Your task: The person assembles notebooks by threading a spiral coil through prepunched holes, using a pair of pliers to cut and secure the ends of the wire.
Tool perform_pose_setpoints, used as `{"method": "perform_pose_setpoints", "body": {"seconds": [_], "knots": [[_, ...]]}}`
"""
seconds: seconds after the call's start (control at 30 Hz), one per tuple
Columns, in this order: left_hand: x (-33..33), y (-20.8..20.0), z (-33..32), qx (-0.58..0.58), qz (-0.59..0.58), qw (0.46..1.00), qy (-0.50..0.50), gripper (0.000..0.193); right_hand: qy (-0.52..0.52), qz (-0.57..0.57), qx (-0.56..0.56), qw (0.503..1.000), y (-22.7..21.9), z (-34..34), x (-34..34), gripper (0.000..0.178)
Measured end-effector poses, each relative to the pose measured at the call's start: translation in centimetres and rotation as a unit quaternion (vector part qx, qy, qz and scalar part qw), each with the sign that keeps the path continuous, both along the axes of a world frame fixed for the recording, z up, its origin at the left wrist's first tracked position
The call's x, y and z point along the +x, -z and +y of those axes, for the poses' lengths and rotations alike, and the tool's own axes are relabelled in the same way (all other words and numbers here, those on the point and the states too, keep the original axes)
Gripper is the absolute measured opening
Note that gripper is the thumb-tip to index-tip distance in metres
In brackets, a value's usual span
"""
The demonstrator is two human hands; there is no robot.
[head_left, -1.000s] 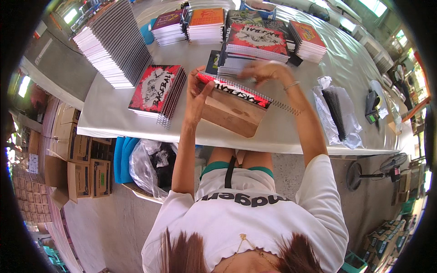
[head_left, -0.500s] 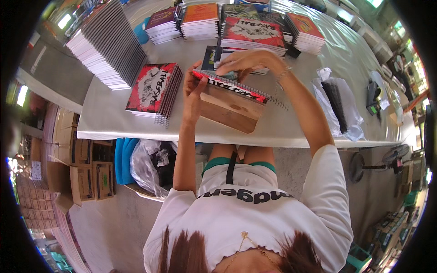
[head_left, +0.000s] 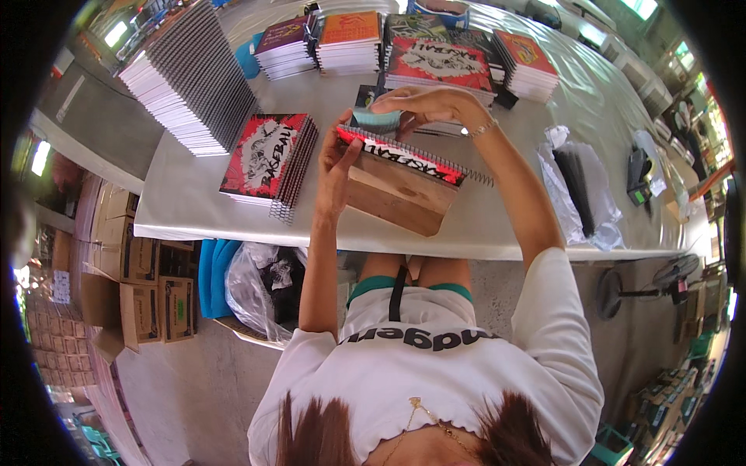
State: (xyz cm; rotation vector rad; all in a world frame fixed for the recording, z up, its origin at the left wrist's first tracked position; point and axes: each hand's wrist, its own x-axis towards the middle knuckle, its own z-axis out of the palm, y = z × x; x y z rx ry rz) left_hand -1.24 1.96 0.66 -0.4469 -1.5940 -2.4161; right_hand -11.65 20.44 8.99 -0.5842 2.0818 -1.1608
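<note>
A spiral notebook with a red, white and black cover [head_left: 400, 155] rests tilted against a wooden block [head_left: 400, 198] at the table's near side. Loose wire coil [head_left: 480, 179] sticks out past its right end. My left hand [head_left: 338, 159] grips the notebook's left end, thumb in front. Over the notebook's far edge, my right hand [head_left: 431, 109] is bent with its fingers apart; its lower fingertips are partly hidden behind the spine. Behind the notebook, near my right fingers, a pale teal item [head_left: 377, 120] shows. Left of my left hand lies a stack of matching red notebooks [head_left: 268, 159].
A tall stack of coil-bound books [head_left: 190, 81] stands at the far left. Purple [head_left: 286, 46], orange [head_left: 348, 43] and red [head_left: 439, 62] notebook stacks line the back. To the right, black coils lie on crumpled plastic [head_left: 579, 186] beside a black device [head_left: 641, 175].
My right fingers have lifted off the notebook's spine and spread slightly. The left hand keeps its grip. The whole view has shifted a little.
</note>
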Motion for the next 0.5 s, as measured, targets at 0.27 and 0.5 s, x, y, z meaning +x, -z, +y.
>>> {"method": "perform_pose_setpoints", "body": {"seconds": [0.27,0.5], "knots": [[-0.5,1.7,-0.1,0.004,-0.004,0.999,-0.049,0.036,-0.059,0.160,0.141,0.975,3.0,5.2,-0.2,0.051],[4.2,1.4,5.0,0.051,-0.038,0.987,-0.150,0.029,0.138,0.382,-0.052,0.913,11.7,16.3,7.4,0.046]]}}
